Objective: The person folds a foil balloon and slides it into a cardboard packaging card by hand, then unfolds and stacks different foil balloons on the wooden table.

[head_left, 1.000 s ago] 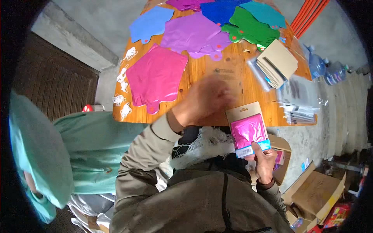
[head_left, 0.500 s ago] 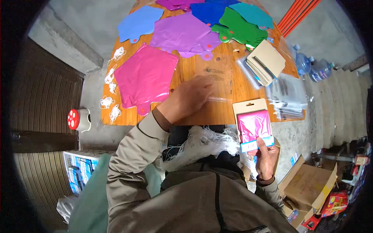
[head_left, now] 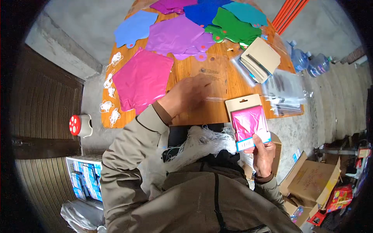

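Note:
My right hand (head_left: 264,156) grips the lower end of a beige card with a folded pink foil packet (head_left: 249,122) on it, thumb over the blue-and-white label strip. My left hand (head_left: 192,91) is low over the wooden table (head_left: 180,73), at the left side of a clear plastic bag (head_left: 219,79) with small print. Its fingers are bent and blurred, so their hold is unclear. Left of that hand lies a flat pink foil sheet (head_left: 142,79). White string (head_left: 204,141) is heaped at my lap.
Purple (head_left: 175,35), light blue (head_left: 136,28) and green (head_left: 235,29) foil sheets lie farther back. Beige cards (head_left: 260,56) and clear bags (head_left: 283,91) are at the right. String bundles (head_left: 105,106) line the left edge. A red-topped stool (head_left: 80,125) and open carton (head_left: 312,180) stand on the floor.
The view has shifted, and the person in green at the left has gone out of view. My left hand has settled lower beside the clear bag. My right hand still holds the carded packet.

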Motion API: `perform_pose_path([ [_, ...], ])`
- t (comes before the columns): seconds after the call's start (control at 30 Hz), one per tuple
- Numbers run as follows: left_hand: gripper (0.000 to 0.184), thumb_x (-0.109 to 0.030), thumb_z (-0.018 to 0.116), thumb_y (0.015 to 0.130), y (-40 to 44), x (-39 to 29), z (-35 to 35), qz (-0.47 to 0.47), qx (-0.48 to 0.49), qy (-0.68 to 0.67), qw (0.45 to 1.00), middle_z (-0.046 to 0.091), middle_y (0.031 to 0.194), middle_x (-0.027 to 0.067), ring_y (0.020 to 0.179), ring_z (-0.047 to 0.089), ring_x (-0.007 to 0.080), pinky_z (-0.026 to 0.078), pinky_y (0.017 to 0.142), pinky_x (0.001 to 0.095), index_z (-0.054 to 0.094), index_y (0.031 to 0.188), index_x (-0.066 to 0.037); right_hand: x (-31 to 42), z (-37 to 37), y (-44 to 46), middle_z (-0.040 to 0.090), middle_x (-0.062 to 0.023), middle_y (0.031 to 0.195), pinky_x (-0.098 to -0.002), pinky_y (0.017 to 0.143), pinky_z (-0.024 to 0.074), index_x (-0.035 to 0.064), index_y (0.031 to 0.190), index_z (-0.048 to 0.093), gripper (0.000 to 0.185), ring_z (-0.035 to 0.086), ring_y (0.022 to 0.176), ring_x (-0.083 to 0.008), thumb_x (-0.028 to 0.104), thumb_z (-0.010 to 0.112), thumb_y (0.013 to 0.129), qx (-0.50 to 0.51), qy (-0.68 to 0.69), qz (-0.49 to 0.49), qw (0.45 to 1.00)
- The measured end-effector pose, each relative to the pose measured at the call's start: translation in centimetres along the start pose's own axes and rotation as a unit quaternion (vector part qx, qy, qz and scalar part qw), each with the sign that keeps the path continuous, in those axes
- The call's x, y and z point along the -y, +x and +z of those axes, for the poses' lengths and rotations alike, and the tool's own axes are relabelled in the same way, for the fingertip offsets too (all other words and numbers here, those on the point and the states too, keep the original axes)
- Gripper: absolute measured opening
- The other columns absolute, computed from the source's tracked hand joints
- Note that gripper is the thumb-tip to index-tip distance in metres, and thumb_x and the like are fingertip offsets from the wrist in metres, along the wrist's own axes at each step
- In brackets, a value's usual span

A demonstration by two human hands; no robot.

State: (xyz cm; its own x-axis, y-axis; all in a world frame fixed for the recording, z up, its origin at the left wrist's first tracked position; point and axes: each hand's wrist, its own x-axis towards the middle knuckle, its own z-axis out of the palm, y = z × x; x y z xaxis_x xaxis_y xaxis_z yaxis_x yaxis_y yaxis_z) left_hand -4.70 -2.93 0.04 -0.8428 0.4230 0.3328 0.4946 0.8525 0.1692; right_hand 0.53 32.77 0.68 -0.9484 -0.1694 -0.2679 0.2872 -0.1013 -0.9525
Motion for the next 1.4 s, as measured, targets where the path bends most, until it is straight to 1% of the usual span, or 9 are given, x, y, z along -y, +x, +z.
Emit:
perform_pose_path([
  [0.03, 0.012, -0.012, 0.061, 0.09, 0.0, 0.2, 0.2, 0.006, -0.035, -0.023, 0.999, 0.066, 0.11, 0.0104, 0.108, 0.065, 0.031, 0.057, 0.091, 0.0395, 0.065, 0.099, -0.006, 0.0, 0.1, 0.0, 0.075, -0.0086, 0.081, -0.0288, 0.054, 0.0625, -0.0005, 0.099, 0.073, 0.014, 0.073, 0.064, -0.0154, 0.013, 0.07, 0.1, 0.001, -0.002, -0.002, 1.0],
  [0.23, 0.019, -0.011, 0.066, 0.086, 0.4, -0.1, -1.3, 0.033, -0.031, -0.039, 0.998, 0.067, 0.109, 0.0105, 0.104, 0.066, 0.0325, 0.058, 0.089, 0.0407, 0.068, 0.104, -0.006, -0.1, -0.2, -0.1, 0.075, -0.0106, 0.082, -0.0294, 0.053, 0.0626, -0.0015, 0.099, 0.073, 0.015, 0.072, 0.062, -0.0162, 0.013, 0.07, 0.1, -0.001, -0.014, 0.001, 1.0],
  [0.43, 0.025, -0.011, 0.065, 0.087, 0.8, 0.7, -0.6, 0.038, 0.008, -0.001, 0.999, 0.065, 0.118, 0.0108, 0.112, 0.063, 0.0318, 0.056, 0.094, 0.0404, 0.067, 0.112, -0.006, 0.1, 0.3, -0.2, 0.076, -0.0106, 0.082, -0.0294, 0.053, 0.0626, -0.0023, 0.099, 0.073, 0.016, 0.073, 0.063, -0.0159, 0.014, 0.071, 0.1, 0.01, 0.005, 0.005, 1.0],
  [0.63, 0.024, -0.012, 0.061, 0.091, 1.0, 0.3, -0.7, 0.067, -0.052, -0.014, 0.996, 0.065, 0.118, 0.0127, 0.114, 0.062, 0.0325, 0.055, 0.094, 0.0406, 0.065, 0.113, -0.004, 0.3, 0.9, -0.4, 0.076, -0.0102, 0.082, -0.0289, 0.053, 0.0619, -0.0015, 0.098, 0.073, 0.016, 0.072, 0.062, -0.0157, 0.014, 0.07, 0.101, 0.003, 0.017, 0.004, 1.0],
  [0.73, 0.023, -0.016, 0.061, 0.092, 0.9, -0.4, -1.7, -0.027, 0.035, 0.013, 0.999, 0.065, 0.11, 0.0142, 0.102, 0.067, 0.0352, 0.058, 0.083, 0.0433, 0.064, 0.112, -0.004, 0.7, 0.9, -0.6, 0.076, -0.0112, 0.078, -0.0313, 0.052, 0.0621, -0.0028, 0.092, 0.075, 0.018, 0.072, 0.06, -0.0174, 0.013, 0.071, 0.1, -0.01, 0.025, -0.009, 1.0],
  [0.93, 0.015, -0.016, 0.06, 0.093, 1.6, -4.8, 0.9, -0.099, -0.032, -0.028, 0.994, 0.063, 0.097, 0.0158, 0.078, 0.068, 0.0387, 0.054, 0.06, 0.0504, 0.061, 0.103, -0.004, 2.3, 1.6, -1.3, 0.075, -0.0087, 0.076, -0.0287, 0.053, 0.0595, -0.0021, 0.087, 0.076, 0.019, 0.07, 0.059, -0.014, 0.011, 0.071, 0.1, -0.047, -0.01, -0.092, 0.995],
  [1.13, 0.009, -0.013, 0.061, 0.094, 2.7, -6.8, 2.1, -0.124, -0.071, -0.053, 0.988, 0.064, 0.093, 0.0167, 0.076, 0.066, 0.0406, 0.053, 0.061, 0.0521, 0.057, 0.098, -0.006, 1.0, 1.8, -0.5, 0.074, -0.0071, 0.073, -0.0262, 0.055, 0.0543, -0.0037, 0.086, 0.076, 0.019, 0.068, 0.059, -0.0102, 0.011, 0.074, 0.099, -0.042, -0.086, -0.048, 0.994],
  [1.3, 0.008, -0.014, 0.062, 0.093, 3.2, -7.6, 1.8, -0.121, -0.124, -0.085, 0.981, 0.063, 0.09, 0.0166, 0.073, 0.066, 0.041, 0.052, 0.06, 0.0515, 0.057, 0.095, -0.007, 0.8, 2.1, -0.9, 0.076, -0.0121, 0.08, -0.0305, 0.055, 0.0628, -0.0067, 0.093, 0.076, 0.018, 0.072, 0.062, -0.0154, 0.01, 0.072, 0.099, 0.002, -0.084, 0.012, 0.996],
  [1.4, 0.008, -0.013, 0.063, 0.092, 3.3, -7.9, 1.5, -0.102, -0.141, -0.076, 0.982, 0.061, 0.087, 0.0157, 0.073, 0.066, 0.0399, 0.052, 0.058, 0.0502, 0.057, 0.093, -0.007, 1.1, 2.5, -0.9, 0.076, -0.0129, 0.081, -0.0306, 0.055, 0.0626, -0.007, 0.095, 0.076, 0.017, 0.072, 0.062, -0.0162, 0.009, 0.071, 0.099, 0.007, -0.058, 0.028, 0.998],
])
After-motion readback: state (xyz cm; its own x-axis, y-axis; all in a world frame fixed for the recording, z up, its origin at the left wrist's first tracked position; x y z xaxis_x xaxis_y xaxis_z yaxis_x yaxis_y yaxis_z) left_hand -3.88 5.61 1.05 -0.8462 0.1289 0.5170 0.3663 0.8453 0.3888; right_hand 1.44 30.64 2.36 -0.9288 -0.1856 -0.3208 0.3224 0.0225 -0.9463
